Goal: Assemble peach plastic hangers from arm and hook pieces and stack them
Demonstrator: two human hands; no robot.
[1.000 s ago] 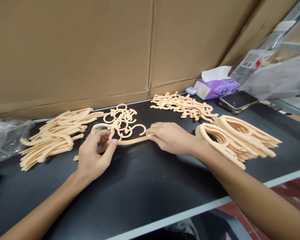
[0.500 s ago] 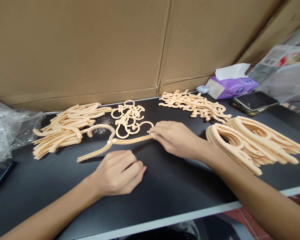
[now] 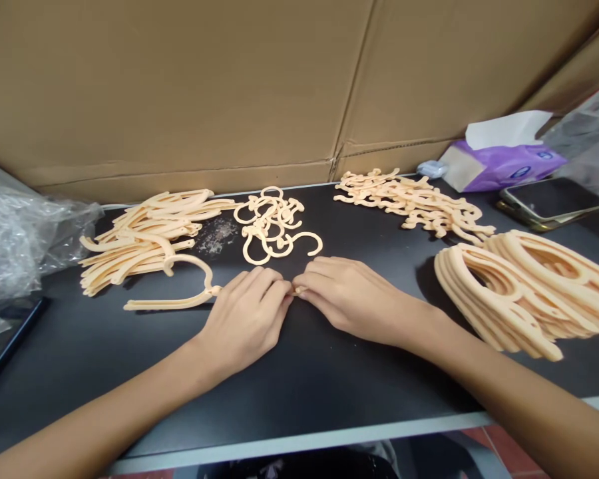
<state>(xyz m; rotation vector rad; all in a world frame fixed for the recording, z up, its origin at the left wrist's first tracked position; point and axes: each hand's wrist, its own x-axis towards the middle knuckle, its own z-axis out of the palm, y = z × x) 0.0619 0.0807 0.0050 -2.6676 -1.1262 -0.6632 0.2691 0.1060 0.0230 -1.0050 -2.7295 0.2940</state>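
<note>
A peach plastic hanger with a curved hook lies flat on the black table. My left hand lies over its right arm with the fingers curled down on it. My right hand pinches the tip of that same arm, fingertips meeting my left fingertips. Just behind the hands lies a small heap of loose peach hooks.
A pile of hanger pieces lies at the back left, a stack of wide hangers at the right, and a heap of small hooks behind it. Crumpled clear plastic, a tissue pack and a phone flank a cardboard wall.
My left hand let go of the hanger's hook, drew back to the table, then moved right onto the hanger's arm to meet my right hand. The hanger shifted slightly toward me.
</note>
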